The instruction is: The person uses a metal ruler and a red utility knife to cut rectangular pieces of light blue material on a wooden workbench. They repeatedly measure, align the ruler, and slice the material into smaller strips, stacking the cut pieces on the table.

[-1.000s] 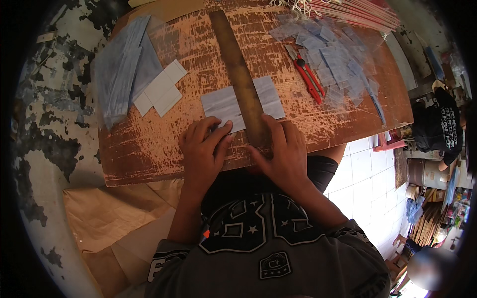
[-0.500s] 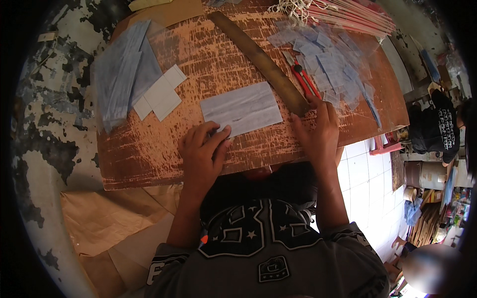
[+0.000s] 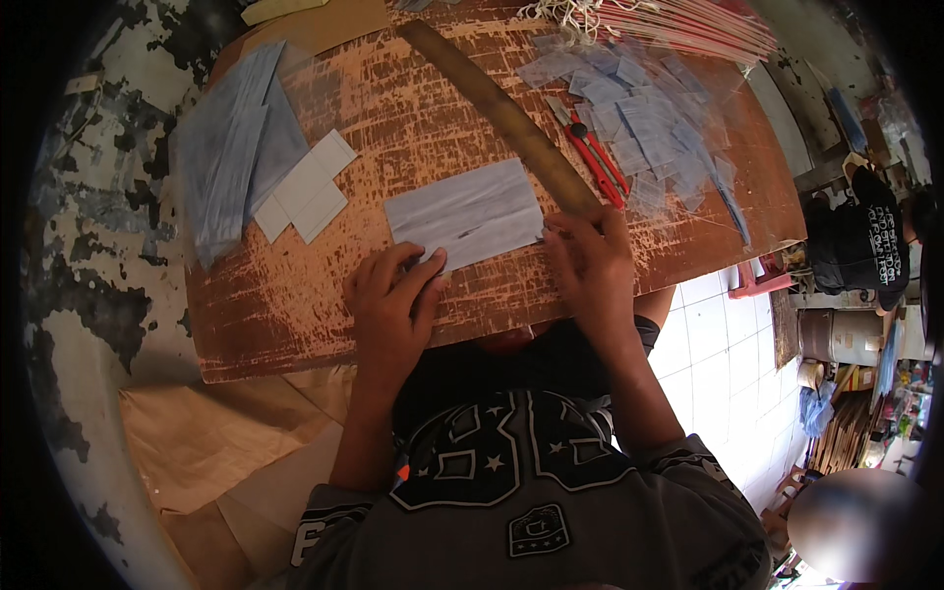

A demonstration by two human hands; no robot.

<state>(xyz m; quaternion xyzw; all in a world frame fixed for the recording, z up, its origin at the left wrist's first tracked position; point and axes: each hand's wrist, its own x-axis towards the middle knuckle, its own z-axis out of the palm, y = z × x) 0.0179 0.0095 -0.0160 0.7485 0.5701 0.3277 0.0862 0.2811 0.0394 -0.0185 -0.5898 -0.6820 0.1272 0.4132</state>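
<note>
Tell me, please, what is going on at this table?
A person's left grip rests on the near-left corner of a bluish-grey rectangular sheet on a worn brown table. The right grip is at the sheet's near-right corner, by the near end of a dark flat strip; whether it touches either is hard to tell. A red utility knife lies right of the strip, beside scattered translucent bluish pieces. White lined cards lie left of the sheet.
</note>
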